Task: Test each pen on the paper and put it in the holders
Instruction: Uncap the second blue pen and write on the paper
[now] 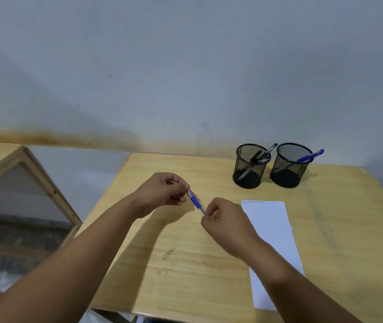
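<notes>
Both hands — left hand [162, 192], right hand [223, 217] — seemingly pinching blue pen [195, 201] between.

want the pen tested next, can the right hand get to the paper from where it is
Probably yes: the right hand sits just left of the paper with nothing between, though its grip is on the blue pen.

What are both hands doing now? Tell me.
Left hand: grips the blue pen by its upper end.
Right hand: fingers curled round the pen's lower end.

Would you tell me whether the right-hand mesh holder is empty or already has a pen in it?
It has one: a blue pen leans inside the right holder, its top sticking out over the rim.
</notes>
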`<state>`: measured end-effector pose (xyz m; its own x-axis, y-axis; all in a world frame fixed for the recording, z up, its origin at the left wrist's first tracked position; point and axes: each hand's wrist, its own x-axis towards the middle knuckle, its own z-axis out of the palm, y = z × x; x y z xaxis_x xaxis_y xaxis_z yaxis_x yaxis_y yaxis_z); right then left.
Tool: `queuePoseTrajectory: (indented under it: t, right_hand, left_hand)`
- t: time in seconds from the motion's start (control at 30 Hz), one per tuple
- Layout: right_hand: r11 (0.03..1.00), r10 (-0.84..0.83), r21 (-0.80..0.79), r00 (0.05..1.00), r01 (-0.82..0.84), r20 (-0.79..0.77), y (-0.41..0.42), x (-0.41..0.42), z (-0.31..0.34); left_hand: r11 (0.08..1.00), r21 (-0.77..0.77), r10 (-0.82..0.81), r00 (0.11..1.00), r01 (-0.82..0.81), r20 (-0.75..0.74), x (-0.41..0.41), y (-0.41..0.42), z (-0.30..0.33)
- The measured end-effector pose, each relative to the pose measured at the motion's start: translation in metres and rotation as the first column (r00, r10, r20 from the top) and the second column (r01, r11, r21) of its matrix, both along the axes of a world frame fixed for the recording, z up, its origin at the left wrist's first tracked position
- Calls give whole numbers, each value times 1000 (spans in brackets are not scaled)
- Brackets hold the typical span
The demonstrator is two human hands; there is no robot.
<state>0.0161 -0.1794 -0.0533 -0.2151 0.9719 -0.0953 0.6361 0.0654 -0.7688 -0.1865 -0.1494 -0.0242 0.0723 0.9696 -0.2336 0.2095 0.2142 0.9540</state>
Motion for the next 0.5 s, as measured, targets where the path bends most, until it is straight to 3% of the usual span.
queuePoseTrajectory:
  t: [0.23,0.5]
  right_hand:
    - [994,105,29,994,-106,25,0,52,11]
    - [994,109,-3,993,-109,-34,-14,94,10]
  left_hand:
    - [999,-37,23,983,-17,184,49,-28,-8]
    - [999,-34,27,976,-20,217,90,-47,-21]
